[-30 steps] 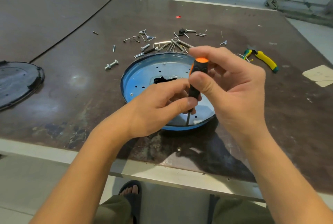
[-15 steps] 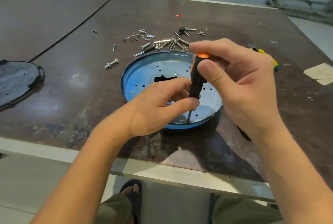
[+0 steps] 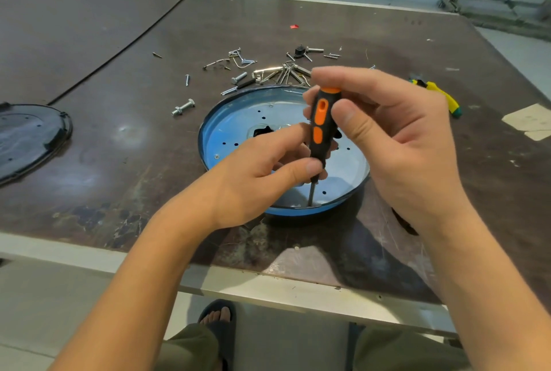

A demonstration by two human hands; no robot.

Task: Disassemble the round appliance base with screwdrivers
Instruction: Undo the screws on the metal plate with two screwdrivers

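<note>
— What's the biggest thing there?
— A dark brown table (image 3: 119, 147), scuffed near its front edge. A round blue base (image 3: 238, 120) lies on it, near that edge and about the middle of the view, open side up, with small holes across its pale inner floor and a dark cut-out at the centre.
— Anything else large?
— A black cover (image 3: 29, 138) at the far left, partly out of view, well apart from the base.
— And the hands?
— Both are over the base. The right hand (image 3: 396, 144) pinches the top of a screwdriver (image 3: 320, 123) between thumb and fingers. The left hand (image 3: 256, 179) pinches the bottom of its handle between thumb and forefinger.
— How does the screwdriver stand?
— Nearly upright, handle black and orange. Its tip is down inside the base, right by the near rim. I cannot tell whether it sits in a screw.
— Smaller things?
— Yellow-and-green pliers (image 3: 441, 96) behind the right hand, a bolt (image 3: 183, 107) just left of the base, and loose screws (image 3: 268, 69) scattered beyond its far rim.
</note>
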